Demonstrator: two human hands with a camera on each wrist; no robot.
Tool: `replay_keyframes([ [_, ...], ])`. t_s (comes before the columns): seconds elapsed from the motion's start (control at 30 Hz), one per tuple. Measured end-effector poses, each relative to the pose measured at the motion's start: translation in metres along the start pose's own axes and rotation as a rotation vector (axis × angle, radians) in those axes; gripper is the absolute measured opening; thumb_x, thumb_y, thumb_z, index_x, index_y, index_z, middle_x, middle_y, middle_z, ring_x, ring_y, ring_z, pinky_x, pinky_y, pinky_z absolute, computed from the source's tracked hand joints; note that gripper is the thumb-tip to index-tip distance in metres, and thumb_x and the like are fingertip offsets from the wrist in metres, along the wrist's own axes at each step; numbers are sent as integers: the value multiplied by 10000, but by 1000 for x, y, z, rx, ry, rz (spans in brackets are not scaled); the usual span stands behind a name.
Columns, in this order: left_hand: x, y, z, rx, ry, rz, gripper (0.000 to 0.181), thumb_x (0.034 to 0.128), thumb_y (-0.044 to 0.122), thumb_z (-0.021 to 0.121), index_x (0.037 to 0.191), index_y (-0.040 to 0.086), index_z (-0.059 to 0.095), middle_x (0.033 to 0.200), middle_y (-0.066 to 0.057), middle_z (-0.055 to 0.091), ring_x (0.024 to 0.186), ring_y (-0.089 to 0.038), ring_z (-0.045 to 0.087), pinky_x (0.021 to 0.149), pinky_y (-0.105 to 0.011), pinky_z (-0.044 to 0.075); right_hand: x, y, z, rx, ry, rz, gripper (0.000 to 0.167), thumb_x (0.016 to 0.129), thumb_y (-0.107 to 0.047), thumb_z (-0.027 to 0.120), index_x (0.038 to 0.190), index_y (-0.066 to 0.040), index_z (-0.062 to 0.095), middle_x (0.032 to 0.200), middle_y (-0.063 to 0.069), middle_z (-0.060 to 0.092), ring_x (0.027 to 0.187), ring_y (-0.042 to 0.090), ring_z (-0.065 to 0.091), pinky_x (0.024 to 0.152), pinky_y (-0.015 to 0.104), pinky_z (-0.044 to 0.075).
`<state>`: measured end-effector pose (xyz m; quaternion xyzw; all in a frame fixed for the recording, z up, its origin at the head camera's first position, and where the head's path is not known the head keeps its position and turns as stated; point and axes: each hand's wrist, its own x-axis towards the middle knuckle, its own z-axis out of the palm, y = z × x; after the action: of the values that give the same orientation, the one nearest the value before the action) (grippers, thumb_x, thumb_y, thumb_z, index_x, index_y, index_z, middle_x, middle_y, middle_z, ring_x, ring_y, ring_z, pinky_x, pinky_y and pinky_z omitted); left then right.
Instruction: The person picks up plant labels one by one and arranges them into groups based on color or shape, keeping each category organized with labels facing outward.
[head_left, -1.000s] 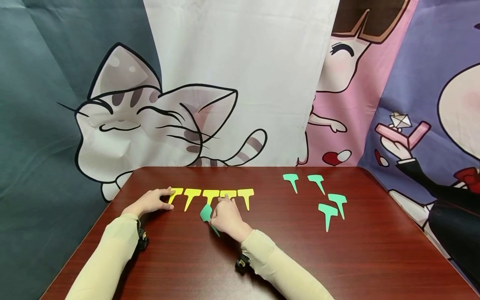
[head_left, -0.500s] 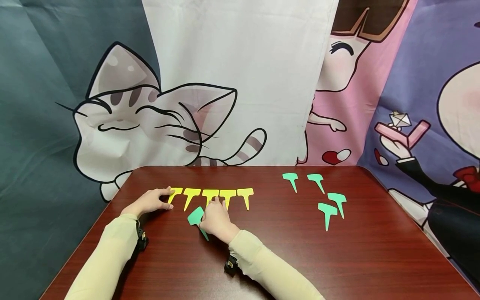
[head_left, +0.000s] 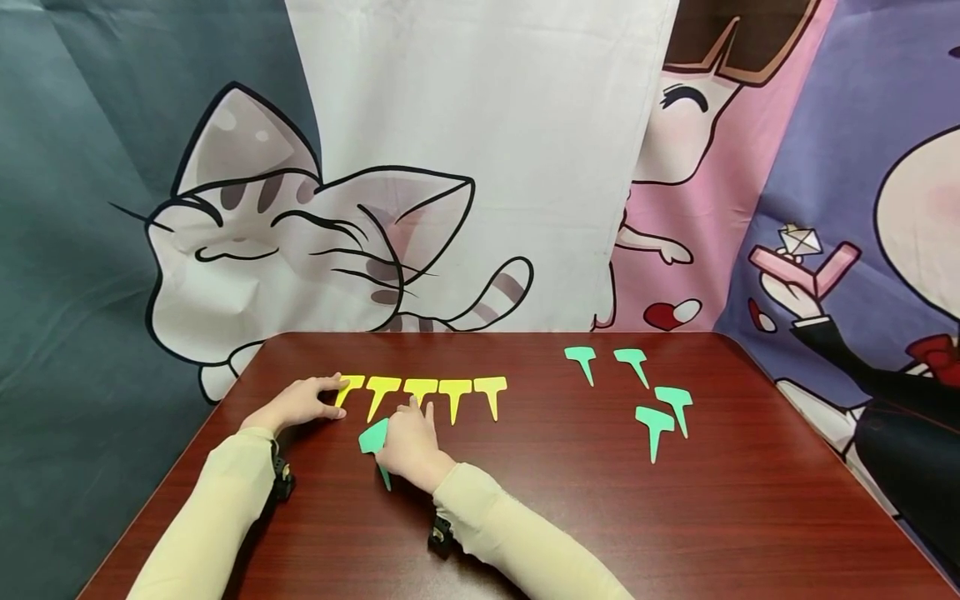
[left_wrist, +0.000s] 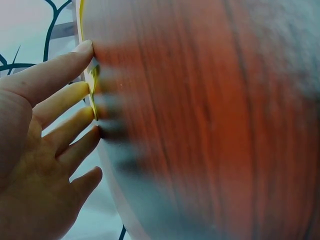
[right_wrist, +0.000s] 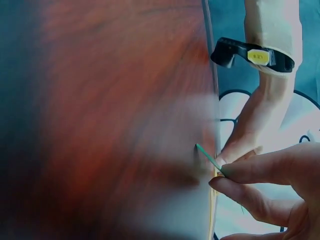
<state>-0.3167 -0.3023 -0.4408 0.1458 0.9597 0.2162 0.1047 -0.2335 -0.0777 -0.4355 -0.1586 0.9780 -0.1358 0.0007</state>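
Note:
In the head view, my right hand (head_left: 411, 450) pinches a green T-shaped plant label (head_left: 372, 437), its broad head to the upper left and its stem pointing down. The right wrist view shows this green label (right_wrist: 207, 156) edge-on between thumb and a finger. My left hand (head_left: 298, 404) rests on the table at the left, fingertips touching the leftmost yellow plant label (head_left: 354, 382); its fingers are fairly straight in the left wrist view. Several yellow labels stretch rightward in a row, including one (head_left: 454, 388) just beyond my right hand. The right fingers partly cover the middle yellow label (head_left: 420, 387).
Several loose green plant labels lie at the right of the table, one of them (head_left: 655, 422) nearest to me. The dark red wooden table (head_left: 570, 517) ends at a cartoon-printed curtain (head_left: 480, 167) behind. Both wrists wear black camera straps.
My right hand has moved left and slightly nearer with the green label, uncovering the yellow label second from right. The left hand has stayed on the leftmost yellow label.

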Motion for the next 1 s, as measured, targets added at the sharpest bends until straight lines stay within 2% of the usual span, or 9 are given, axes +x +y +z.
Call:
replay_keyframes([
  [0.27,1,0,0,15,2,-6,700,831,378,708,1410,70,463,1513,-190,311,1367,-491,241,1059,-629,266,0,-18,5,-36,14,21,250,743,-372,736,601,-184,651,1218,-30,638,1383,233,372,1134,538,225],
  [0.4,1,1,0,13,0,-7,696,832,377,707,1409,70,465,1513,-193,309,1370,-491,233,1059,-634,258,-1,-26,7,-17,13,33,232,738,-362,734,602,-192,654,1243,-35,621,1390,225,360,1137,541,209],
  [0.63,0,0,-1,-6,-9,-12,706,830,385,708,1412,70,462,1517,-196,301,1377,-487,219,1062,-636,249,-2,-37,9,-5,5,31,186,750,-375,731,707,-195,710,1245,-39,618,1391,212,358,1137,536,216],
  [1.0,1,-1,-1,-2,-14,-14,716,824,393,711,1410,64,462,1516,-196,301,1374,-489,224,1064,-634,248,3,-53,17,-4,12,40,195,744,-397,732,701,-208,708,1237,-60,617,1383,192,369,1139,532,208],
])
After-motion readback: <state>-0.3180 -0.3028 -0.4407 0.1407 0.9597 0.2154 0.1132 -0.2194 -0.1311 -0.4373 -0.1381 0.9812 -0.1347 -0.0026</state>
